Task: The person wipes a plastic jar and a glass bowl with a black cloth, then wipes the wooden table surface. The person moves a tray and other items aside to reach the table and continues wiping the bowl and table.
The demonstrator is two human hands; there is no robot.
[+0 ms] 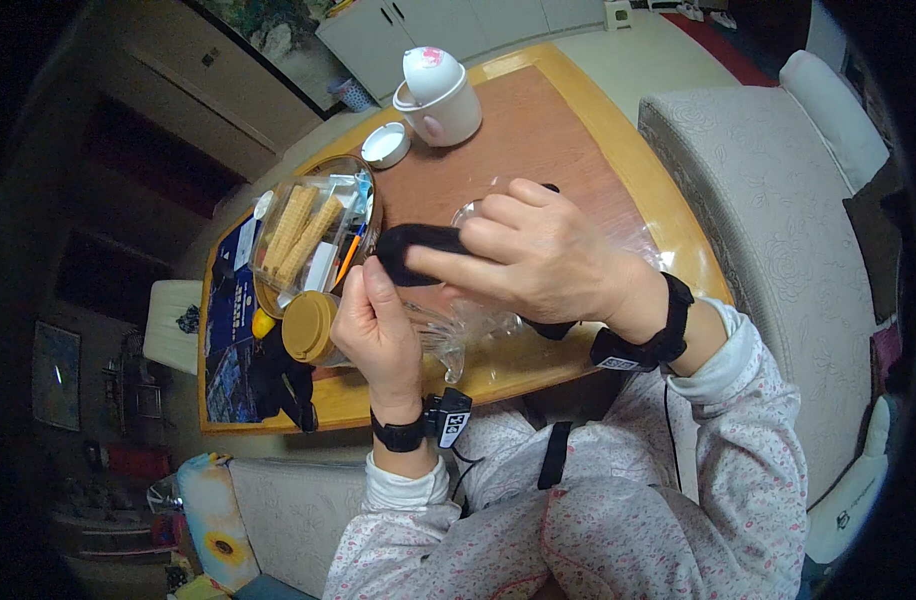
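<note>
A piece of black cloth that looks like a sock (pixel 428 234) is stretched between my two hands above the table. My left hand (pixel 379 326) pinches its near end between thumb and fingers. My right hand (pixel 544 251) holds the other end, its index finger extended along the cloth. Below both hands lies crumpled clear plastic wrapping (pixel 465 337), partly covered by my right hand. Another black item (pixel 552 328) shows under the right wrist; what it is stays hidden. Close to my left hand stands a jar with a yellow lid (pixel 308 326).
Left of my hands, a round tray (pixel 375 202) holds a clear plastic box of wafer rolls (pixel 308 232), pens and small packets. Farther back are a white ashtray (pixel 387 145) and a white lidded bin (pixel 447 112). Dark cloth (pixel 285 382) lies at the table's left. A sofa (pixel 728 187) stands right.
</note>
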